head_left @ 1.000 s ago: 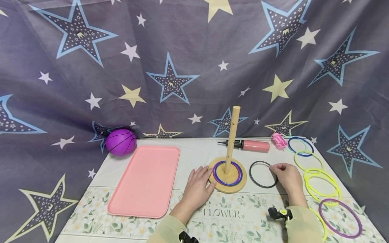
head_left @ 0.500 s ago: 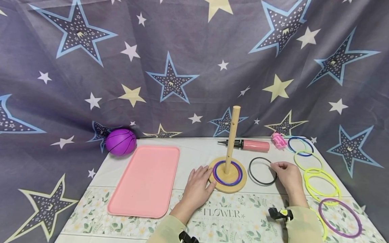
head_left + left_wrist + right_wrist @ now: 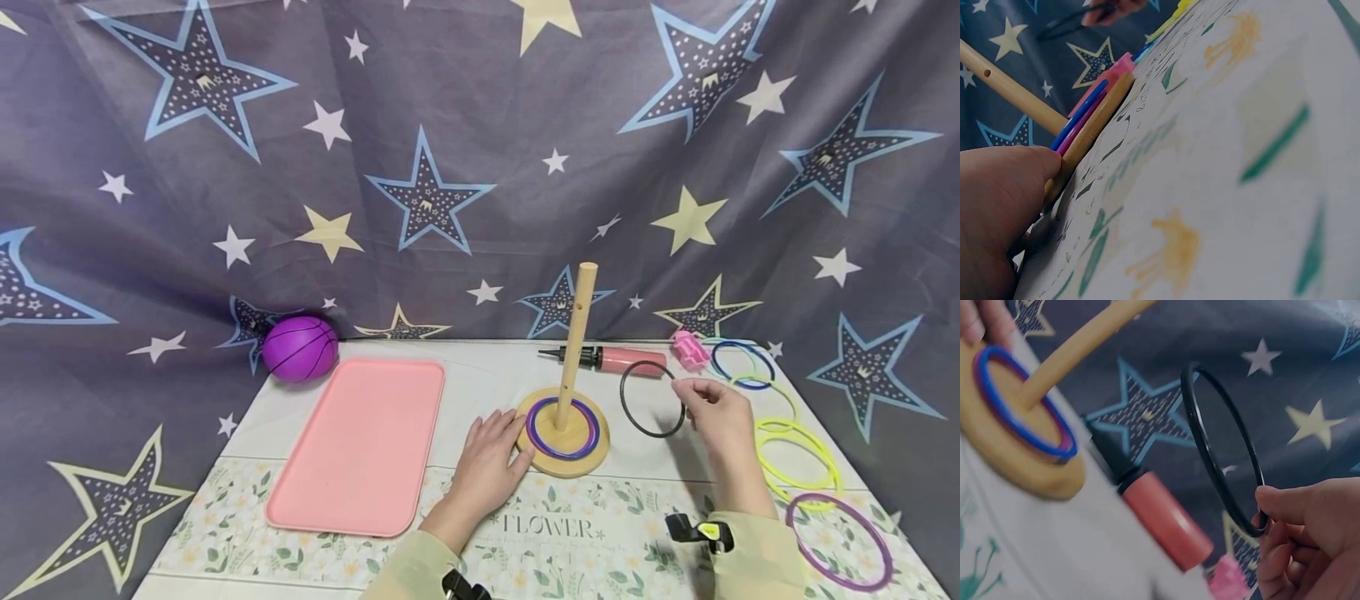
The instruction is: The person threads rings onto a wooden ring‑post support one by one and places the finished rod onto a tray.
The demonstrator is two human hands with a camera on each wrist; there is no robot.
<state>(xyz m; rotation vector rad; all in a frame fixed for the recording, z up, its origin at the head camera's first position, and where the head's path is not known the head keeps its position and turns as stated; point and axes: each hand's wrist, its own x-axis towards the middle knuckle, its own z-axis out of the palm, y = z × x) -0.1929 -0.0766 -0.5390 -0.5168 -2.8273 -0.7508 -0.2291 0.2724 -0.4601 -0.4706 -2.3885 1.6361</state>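
My right hand [image 3: 718, 417] pinches a thin black ring [image 3: 624, 402] between thumb and fingers at its right side, and holds it raised and tilted above the table. In the right wrist view the black ring [image 3: 1196, 428] stands nearly on edge. To its left is a wooden post [image 3: 576, 342] on a round wooden base [image 3: 564, 468]. A blue ring [image 3: 534, 433] lies over a purple ring [image 3: 988, 394] around the foot of the post. My left hand [image 3: 487, 462] rests with spread fingers against the left edge of the base, its thumb at the near rim [image 3: 1088, 134].
A pink tray [image 3: 356, 450] and a purple ball [image 3: 300, 350] are at the left. Behind the post lies a pink hand pump [image 3: 626, 358]. A small pink piece [image 3: 690, 350], blue ring [image 3: 716, 362], yellow rings [image 3: 761, 454] and larger purple ring [image 3: 888, 554] line the right side.
My right hand has lifted the black ring off the table, up and slightly away from me, and the ring has tilted more upright. The left hand has stayed at the base.
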